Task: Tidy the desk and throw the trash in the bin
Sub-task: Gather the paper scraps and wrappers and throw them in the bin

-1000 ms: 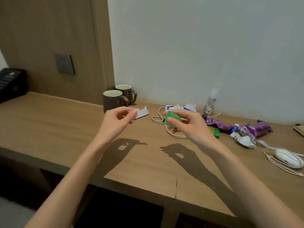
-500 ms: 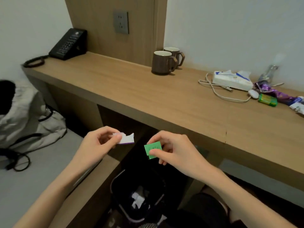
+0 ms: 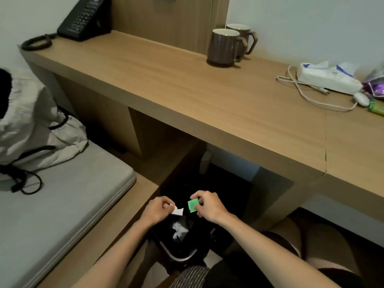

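Note:
My left hand (image 3: 156, 210) pinches a small white scrap of paper (image 3: 178, 211) and my right hand (image 3: 208, 206) pinches a small green wrapper (image 3: 192, 205). Both hands hover close together, just above the black bin (image 3: 180, 256), which stands on the floor under the wooden desk (image 3: 207, 96). White crumpled trash (image 3: 179, 231) lies inside the bin.
On the desk stand two brown mugs (image 3: 223, 47), a black telephone (image 3: 85, 17) at the far left, a tissue pack (image 3: 328, 79) with a white cable (image 3: 301, 92), a purple wrapper (image 3: 377, 88) and a green item (image 3: 377, 108) at the right edge. A bed with a grey bag (image 3: 35, 125) lies left.
Both hands came down from desk height with their scraps to just above the bin. The view tilted further down and left.

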`<state>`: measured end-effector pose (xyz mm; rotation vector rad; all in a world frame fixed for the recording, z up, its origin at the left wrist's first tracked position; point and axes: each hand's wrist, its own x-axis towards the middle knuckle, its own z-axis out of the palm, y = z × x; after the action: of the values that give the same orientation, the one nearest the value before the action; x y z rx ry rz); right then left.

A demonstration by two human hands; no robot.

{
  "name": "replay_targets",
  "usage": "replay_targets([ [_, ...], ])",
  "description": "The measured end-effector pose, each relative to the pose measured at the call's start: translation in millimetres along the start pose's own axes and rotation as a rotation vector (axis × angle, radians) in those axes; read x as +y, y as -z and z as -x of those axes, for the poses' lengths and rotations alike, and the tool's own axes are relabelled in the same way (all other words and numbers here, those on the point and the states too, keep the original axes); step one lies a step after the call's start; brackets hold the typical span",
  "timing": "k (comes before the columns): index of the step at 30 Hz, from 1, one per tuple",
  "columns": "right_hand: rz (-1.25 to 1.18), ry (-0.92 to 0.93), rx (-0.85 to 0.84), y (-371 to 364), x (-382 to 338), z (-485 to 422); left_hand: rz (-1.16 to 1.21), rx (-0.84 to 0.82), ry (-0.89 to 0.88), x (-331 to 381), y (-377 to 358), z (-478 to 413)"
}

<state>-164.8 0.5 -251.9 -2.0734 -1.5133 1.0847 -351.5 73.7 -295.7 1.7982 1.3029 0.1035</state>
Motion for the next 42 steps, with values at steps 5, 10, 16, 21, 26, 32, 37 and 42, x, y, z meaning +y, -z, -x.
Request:
replay_targets([
  [5,-0.014,-0.041,-0.087,4.9,2.5,-7.5,-0.092,-0.109,-0.009,9.0,-4.9,-8.6],
  [10,-0.034,0.096,-0.063,40.6,-17.9,27.1,-0.094,0.057,-0.104,36.5,19.3,13.4],
  [16,-0.097,0.389,0.099,104.4,-65.0,115.5,0.003,0.366,-0.449,129.9,63.3,95.5],
  [21,-0.198,0.519,0.401,171.7,-81.4,178.4,0.143,0.548,-0.718,222.1,86.8,153.2],
  [26,-0.204,0.49,0.724,238.7,-55.2,211.7,0.152,0.466,-0.914,314.3,82.8,164.8],
  [32,-0.124,0.308,1.004,314.3,14.9,244.9,0.194,0.318,-1.01,416.9,30.7,128.8],
  [37,-0.003,0.047,1.131,362.6,82.5,254.9,0.091,0.158,-1.006,479.4,-32.2,81.3],
  [42,0.217,-0.125,1.221,397.0,136.3,256.2,0.006,0.088,-0.96,522.9,-90.2,37.2],
])
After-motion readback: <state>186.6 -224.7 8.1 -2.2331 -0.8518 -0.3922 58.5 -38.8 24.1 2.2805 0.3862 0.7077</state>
